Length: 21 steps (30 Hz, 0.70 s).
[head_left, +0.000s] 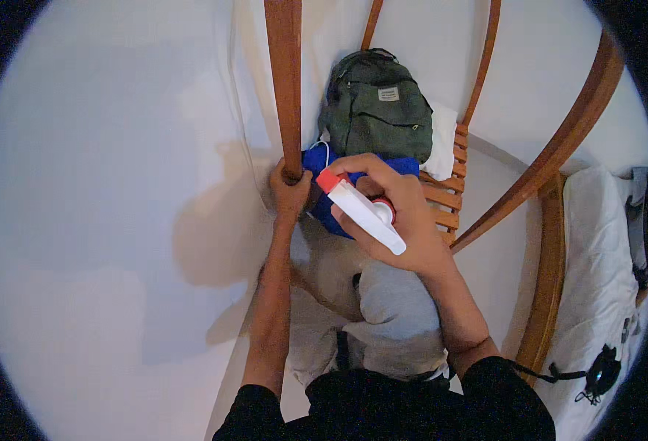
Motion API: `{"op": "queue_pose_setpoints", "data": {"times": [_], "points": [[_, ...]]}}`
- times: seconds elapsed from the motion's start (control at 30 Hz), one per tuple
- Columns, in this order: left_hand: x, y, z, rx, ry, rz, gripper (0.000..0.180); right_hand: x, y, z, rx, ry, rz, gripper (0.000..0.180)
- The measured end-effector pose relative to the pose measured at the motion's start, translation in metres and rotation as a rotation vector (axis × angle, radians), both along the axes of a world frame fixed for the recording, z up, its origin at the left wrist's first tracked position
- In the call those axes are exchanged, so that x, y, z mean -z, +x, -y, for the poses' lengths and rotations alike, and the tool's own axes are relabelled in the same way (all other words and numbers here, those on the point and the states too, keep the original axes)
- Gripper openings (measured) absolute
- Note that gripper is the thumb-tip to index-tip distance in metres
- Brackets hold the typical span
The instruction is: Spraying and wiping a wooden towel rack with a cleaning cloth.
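Nearest is a white sprayer (pixel 368 217) with a red nozzle, tilted, its nozzle toward the upper left; its head hides most of what is below, so its contents cannot be told. The right hand (pixel 412 202) is curled around it, index finger bent beside the nozzle. The left hand (pixel 291 197) is closed around the lower part of a wooden post (pixel 285 88). The sprayer lies in the right hand's grasp, to the right of the left hand and apart from it. Beyond the 2 hands, a blue cloth (pixel 406 167) and a green backpack (pixel 379 110), contents hidden, rest on a slatted seat (pixel 443 197).
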<state>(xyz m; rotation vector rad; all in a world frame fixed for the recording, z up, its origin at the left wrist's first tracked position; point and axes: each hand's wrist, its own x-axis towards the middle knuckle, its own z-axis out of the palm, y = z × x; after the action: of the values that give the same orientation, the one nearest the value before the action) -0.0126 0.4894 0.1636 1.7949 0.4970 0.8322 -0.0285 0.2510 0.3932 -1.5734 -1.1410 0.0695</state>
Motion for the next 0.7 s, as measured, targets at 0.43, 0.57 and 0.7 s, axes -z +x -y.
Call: {"op": "queue_pose_setpoints", "data": {"times": [0.43,0.57,0.7], "points": [[-0.138,0.007,0.039,-0.161,0.127,0.303,0.031,0.0,0.0,0.006,-0.027,-0.077,-0.041,0.043],[0.035,-0.008,-0.018,-0.439,0.296,0.355,0.045,-0.007,-0.014,-0.012,-0.093,-0.043,-0.021,0.043],[0.031,-0.009,-0.002,-0.324,0.176,0.071,0.04,-0.006,-0.007,-0.004,-0.059,-0.039,0.011,0.043]]}}
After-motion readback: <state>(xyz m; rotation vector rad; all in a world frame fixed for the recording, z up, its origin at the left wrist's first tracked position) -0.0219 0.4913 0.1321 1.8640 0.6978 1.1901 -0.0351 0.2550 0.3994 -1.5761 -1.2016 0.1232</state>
